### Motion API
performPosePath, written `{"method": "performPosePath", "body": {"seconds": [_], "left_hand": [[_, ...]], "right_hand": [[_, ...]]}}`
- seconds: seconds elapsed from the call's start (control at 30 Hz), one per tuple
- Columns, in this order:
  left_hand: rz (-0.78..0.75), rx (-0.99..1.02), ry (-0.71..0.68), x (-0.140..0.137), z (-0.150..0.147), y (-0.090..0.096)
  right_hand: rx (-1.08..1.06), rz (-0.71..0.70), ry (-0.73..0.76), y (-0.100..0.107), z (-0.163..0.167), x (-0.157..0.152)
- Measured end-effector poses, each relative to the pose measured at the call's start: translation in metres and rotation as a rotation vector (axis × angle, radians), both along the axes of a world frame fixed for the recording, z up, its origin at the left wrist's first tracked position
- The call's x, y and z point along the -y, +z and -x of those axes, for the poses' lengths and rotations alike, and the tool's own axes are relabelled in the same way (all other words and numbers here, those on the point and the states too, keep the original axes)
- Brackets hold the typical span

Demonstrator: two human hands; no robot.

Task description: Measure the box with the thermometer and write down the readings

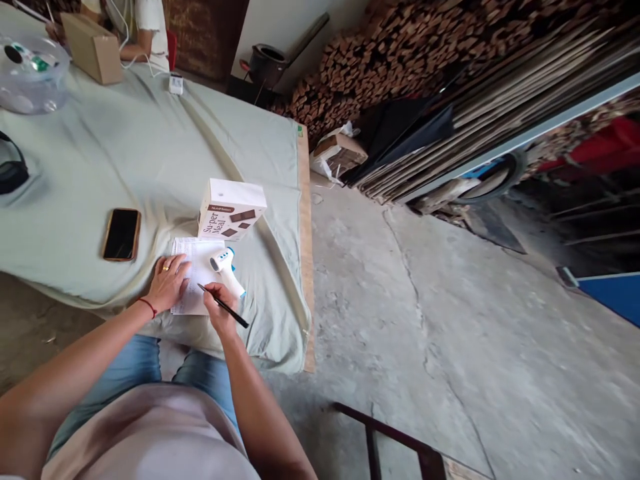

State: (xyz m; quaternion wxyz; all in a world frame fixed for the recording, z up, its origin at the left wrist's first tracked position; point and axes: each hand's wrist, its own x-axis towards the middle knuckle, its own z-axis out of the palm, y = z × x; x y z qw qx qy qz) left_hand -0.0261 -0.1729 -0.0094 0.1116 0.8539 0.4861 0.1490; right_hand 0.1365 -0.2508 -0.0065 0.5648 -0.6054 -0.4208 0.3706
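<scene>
A black pen (231, 311) is gripped in my right hand (221, 308), its tip pointing at a white sheet of paper (196, 303). My left hand (169, 283) lies flat with fingers stretched over the sheet's left edge. Rows of small writing show near the paper's top, too small to read. Partly over the paper's right side lies a white and blue infrared thermometer (229, 270), just beyond my right hand. Behind the sheet stands a white box (232, 208) printed "Super Meal".
A cloth-covered table (150, 147) carries a phone (121, 234), headphones (13, 170), a clear plastic container (33, 77) and a cardboard box (93, 50). Another person (153, 30) sits at the far side. Stacked firewood (370, 60) and a dark metal frame (395, 437) stand off the table.
</scene>
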Motion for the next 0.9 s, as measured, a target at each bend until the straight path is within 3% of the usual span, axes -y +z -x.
{"method": "performPosePath", "body": {"seconds": [0.27,0.7,0.9], "left_hand": [[-0.002,0.024,-0.010,0.027,0.006,0.005],[0.000,0.029,-0.003,0.027,0.004,0.004],[-0.009,0.045,-0.005,0.026,0.004,0.002]], "right_hand": [[0.134,0.030,-0.025,-0.027,0.015,0.018],[0.252,0.045,0.081,-0.030,0.013,0.017],[0.210,0.044,0.056,-0.031,0.013,0.016]]}}
